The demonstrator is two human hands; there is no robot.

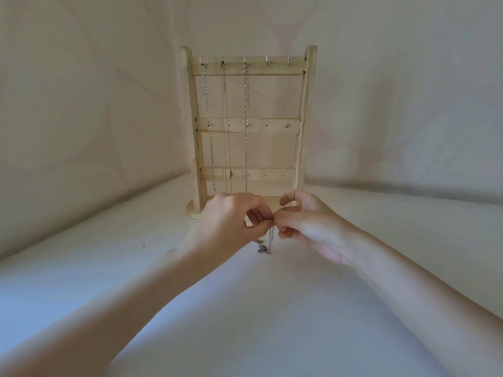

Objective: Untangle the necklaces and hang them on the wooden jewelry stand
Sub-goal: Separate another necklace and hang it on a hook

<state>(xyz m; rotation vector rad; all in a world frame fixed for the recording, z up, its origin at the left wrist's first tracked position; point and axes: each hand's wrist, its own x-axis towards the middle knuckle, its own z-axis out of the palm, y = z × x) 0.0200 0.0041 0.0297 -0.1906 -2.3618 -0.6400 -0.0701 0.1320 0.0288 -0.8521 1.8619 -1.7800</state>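
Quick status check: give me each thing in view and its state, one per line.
Wooden jewelry stand: upright on the white surface.
Top-rail hooks: three on the left hold chains, fourth hook and fifth hook bare.
Hung necklaces: three, hanging straight.
Tangled necklace: off the stand, dangling from the fingers.
Left hand: pinches the chain.
Right hand: pinches the chain.

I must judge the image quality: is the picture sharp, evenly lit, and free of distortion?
Head view: soft, dim light, no glare; the stand casts a faint shadow on the wall; wide-angle bending curves the table edge; hands and chain slightly blurred.
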